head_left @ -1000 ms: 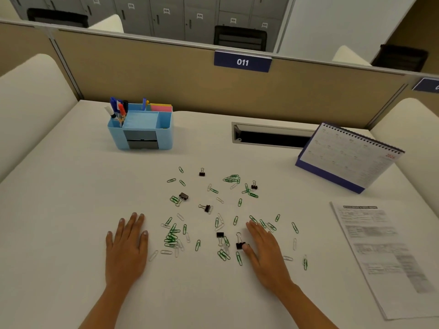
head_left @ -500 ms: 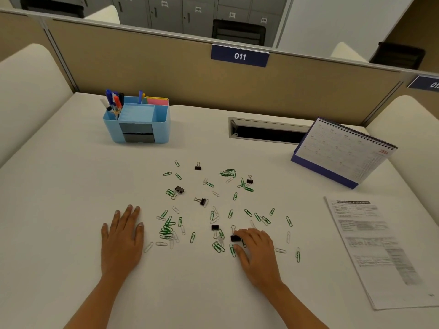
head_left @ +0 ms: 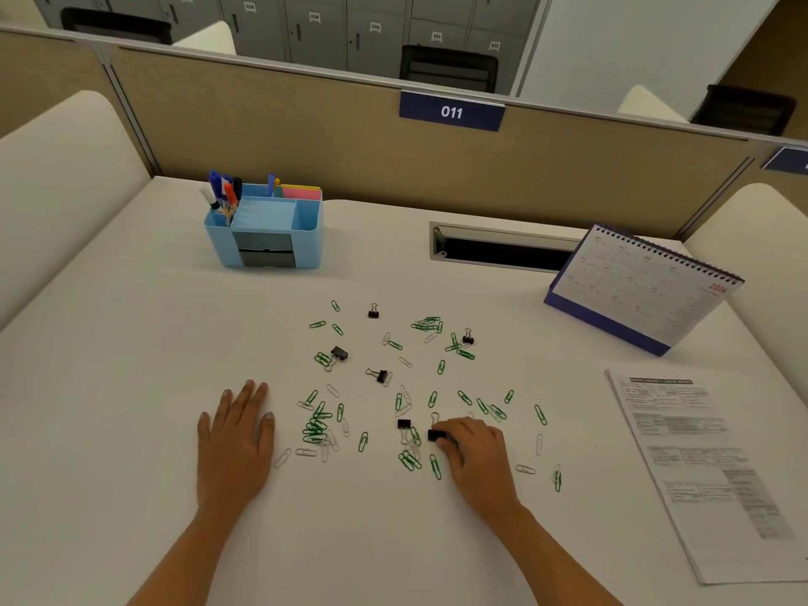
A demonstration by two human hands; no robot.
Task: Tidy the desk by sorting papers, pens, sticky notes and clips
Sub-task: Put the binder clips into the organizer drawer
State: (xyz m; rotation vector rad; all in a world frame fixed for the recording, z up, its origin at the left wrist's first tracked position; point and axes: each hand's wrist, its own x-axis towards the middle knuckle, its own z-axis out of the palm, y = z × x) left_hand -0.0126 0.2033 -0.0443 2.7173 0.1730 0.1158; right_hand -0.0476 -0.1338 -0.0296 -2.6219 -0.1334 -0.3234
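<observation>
Several green and white paper clips (head_left: 315,426) and black binder clips (head_left: 339,353) lie scattered over the middle of the white desk (head_left: 131,343). My left hand (head_left: 234,439) rests flat on the desk, fingers apart, just left of a heap of green clips. My right hand (head_left: 476,452) is curled, its fingertips pinching a black binder clip (head_left: 435,435) that still sits on the desk. Another binder clip (head_left: 404,424) lies just to its left. A blue organizer (head_left: 266,225) at the back left holds pens (head_left: 225,190) and pink sticky notes (head_left: 301,192).
A stack of printed papers (head_left: 708,465) lies at the right edge. A blue desk calendar (head_left: 642,286) stands at the back right, beside a cable slot (head_left: 498,249). A beige partition with a "011" label (head_left: 451,111) closes the far side.
My right hand went from lying flat to curling its fingers around the black binder clip in front of it. My left hand has stayed in place.
</observation>
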